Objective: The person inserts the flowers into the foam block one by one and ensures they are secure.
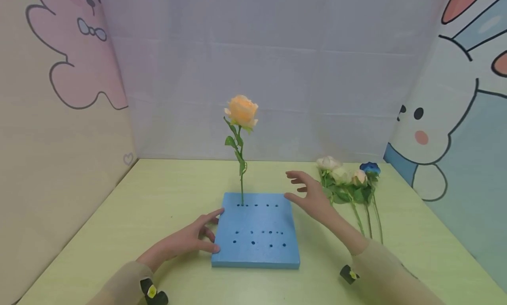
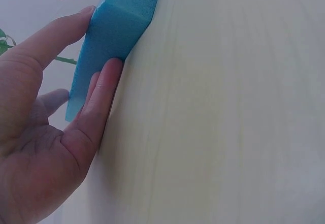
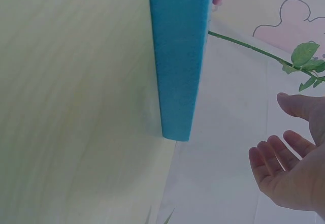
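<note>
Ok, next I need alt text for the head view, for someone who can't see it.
A peach flower stands in a holed blue board on a table, the left hand touching its left edge. The right hand is raised, empty; more flowers lie at right.

Left of the blue board (image 1: 264, 217), a plain beige sleeve (image 1: 126, 279) has a black, lobed piece (image 1: 160, 299) with a round yellow marking (image 1: 152, 291) at its edge. Right of the board, a matching beige sleeve (image 1: 382, 270) has a squarish black piece (image 1: 346, 273) with a yellow patch (image 1: 353, 275).
</note>
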`<state>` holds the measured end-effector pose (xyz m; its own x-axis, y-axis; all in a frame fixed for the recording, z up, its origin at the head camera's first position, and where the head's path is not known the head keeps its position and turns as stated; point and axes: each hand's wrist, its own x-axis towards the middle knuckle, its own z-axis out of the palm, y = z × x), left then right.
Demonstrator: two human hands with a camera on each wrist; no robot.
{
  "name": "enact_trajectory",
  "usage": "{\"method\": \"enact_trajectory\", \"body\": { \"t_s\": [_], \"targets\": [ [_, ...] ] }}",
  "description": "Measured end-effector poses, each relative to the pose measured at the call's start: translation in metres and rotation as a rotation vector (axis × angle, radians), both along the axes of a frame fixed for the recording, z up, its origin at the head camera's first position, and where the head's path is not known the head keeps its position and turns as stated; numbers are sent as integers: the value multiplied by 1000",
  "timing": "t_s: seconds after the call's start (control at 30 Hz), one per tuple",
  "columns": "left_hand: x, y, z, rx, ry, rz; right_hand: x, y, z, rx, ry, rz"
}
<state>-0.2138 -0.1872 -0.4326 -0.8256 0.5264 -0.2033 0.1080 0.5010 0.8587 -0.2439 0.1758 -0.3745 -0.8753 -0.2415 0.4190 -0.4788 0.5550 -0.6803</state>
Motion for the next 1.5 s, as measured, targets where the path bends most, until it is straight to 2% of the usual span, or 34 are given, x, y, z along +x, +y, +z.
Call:
{"method": "enact_trajectory", "body": {
  "t_s": [0.27,0.53,0.8,1.2,1.5],
  "targets": [
    [-1,0,0,-6,-2,13,13,23,-8,62,32,-20],
    [1,1,2,-10,-3,3,19,51,-18,137,37,-104],
    [3,1,2,0,-1,-3,27,71,-16,144,-15,-125],
    [4,0,3,11,-3,-12,30,94,-21,230,-127,-194],
    [2,0,3,6,0,-12,34,101,-26,252,-149,-180]
  ]
}}
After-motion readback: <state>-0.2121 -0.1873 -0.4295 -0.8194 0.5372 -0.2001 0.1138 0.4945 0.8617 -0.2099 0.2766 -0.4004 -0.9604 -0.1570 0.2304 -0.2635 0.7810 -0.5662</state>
